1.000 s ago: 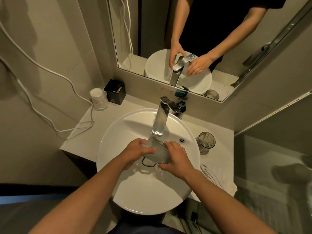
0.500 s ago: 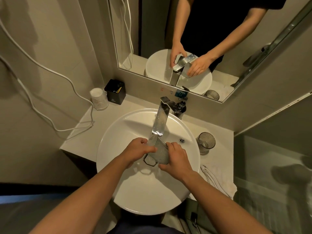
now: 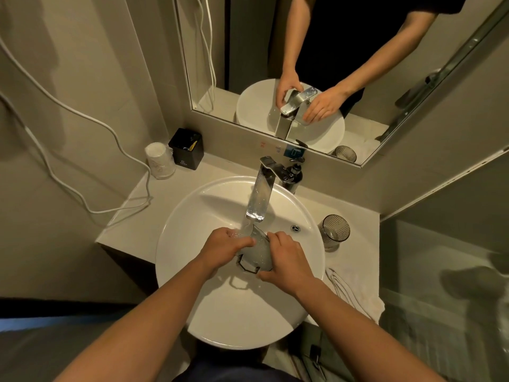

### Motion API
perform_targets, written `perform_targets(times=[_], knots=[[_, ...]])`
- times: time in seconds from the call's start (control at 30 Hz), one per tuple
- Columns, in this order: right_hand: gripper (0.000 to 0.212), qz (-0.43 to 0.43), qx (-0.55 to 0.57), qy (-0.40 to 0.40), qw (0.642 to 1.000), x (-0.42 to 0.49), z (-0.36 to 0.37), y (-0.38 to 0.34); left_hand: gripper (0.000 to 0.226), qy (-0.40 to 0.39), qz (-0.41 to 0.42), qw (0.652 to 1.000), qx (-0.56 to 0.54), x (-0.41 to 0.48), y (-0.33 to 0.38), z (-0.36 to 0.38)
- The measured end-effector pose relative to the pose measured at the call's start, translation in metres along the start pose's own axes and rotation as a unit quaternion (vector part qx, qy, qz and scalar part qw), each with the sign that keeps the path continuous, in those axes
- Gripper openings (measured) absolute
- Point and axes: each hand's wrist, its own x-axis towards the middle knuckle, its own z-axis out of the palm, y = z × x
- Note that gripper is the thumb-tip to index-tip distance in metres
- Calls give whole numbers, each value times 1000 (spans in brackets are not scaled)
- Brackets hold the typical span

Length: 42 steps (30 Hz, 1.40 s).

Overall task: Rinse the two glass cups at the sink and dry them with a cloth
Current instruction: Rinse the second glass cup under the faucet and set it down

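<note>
I hold a clear glass cup over the round white sink, right under the chrome tap, where water runs onto it. My left hand grips its left side with fingers curled round the rim. My right hand grips its right side and lower end. The cup lies tilted, its dark hexagonal base pointing toward me. A second ribbed glass cup stands upright on the counter to the right of the sink. A white cloth lies on the counter's near right corner.
A black box and a wrapped stack of paper cups stand at the counter's back left. A white cable hangs down the left wall onto the counter. A dark soap bottle stands behind the tap. The mirror rises above.
The cup has turned between my hands under the stream, its hexagonal base now showing more toward me. Both hands stay in nearly the same place.
</note>
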Motion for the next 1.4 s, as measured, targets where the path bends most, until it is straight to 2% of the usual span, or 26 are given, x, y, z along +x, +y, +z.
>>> perform_targets(times=[0.1, 0.13, 0.17, 0.27, 0.37, 0.57, 0.73, 0.9, 0.97, 1.1, 1.2, 1.3, 1.4], knots=[[80, 0, 13, -3, 1000, 2, 1, 0, 38, -6, 0, 1000, 4, 1, 1, -1], [80, -2, 24, -5, 1000, 3, 0, 1, 37, -13, -4, 1000, 5, 1, 1, -2], [81, -4, 37, -9, 999, 4, -1, 2, 35, -22, -4, 1000, 1, 0, 2, -4], [88, -8, 65, -37, 997, 10, -7, 7, 47, -47, -1, 999, -8, -3, 6, -7], [95, -16, 69, -51, 996, 11, -10, 11, 49, -37, 12, 999, -17, -3, 4, -5], [103, -13, 60, 3, 998, -1, -4, 9, 47, 1, -11, 999, -45, 0, 0, -1], [95, -5, 64, 34, 997, -4, -1, 7, 66, -27, -18, 999, -31, 0, 1, -2], [95, -7, 88, 3, 996, 0, -5, 12, 46, -83, 0, 995, -50, -4, 4, -7], [97, -10, 91, -7, 996, 2, -6, 13, 40, -79, 5, 996, -50, -4, 4, -7], [97, -25, 83, 5, 996, 0, -5, 12, 53, -17, -2, 999, -39, -2, 5, -5], [100, -22, 70, 30, 997, -5, 0, 9, 60, -6, -6, 999, -44, -1, 4, -3], [94, -5, 84, 45, 995, -5, 2, 8, 65, -22, -3, 999, -43, -4, 6, -2], [88, 4, 119, 42, 992, -4, 0, 13, 71, -71, 0, 996, -46, -4, 6, -7]])
